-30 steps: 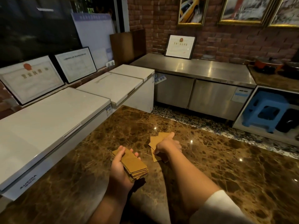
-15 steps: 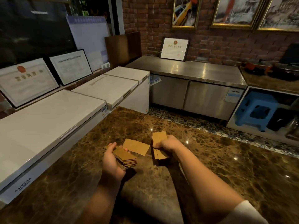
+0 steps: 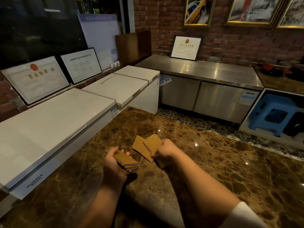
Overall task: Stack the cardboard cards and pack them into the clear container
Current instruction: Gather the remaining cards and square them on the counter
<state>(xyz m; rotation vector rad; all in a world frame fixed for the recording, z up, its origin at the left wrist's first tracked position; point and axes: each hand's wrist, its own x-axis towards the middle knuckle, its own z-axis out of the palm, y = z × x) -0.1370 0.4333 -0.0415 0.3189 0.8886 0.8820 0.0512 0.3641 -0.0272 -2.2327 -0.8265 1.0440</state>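
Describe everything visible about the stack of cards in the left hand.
The stack of cards is a neat pile of brown, corrugated-looking cardboard rectangles, roughly a handful thick, with its layered edges facing the camera. It is held in the air above the marble counter, tilted down toward the right. The left hand cradles it from below and the side, and its fingers curl over the far edge. It touches nothing else and sits apart from the loose cards in the right hand.

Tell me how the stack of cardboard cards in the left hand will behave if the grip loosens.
The stack of cards would probably slide apart: its edges already sit stepped, not flush. Each card looks stiff, since the loose cards in the right hand stay flat. The stack seems light, as the left hand carries it alone.
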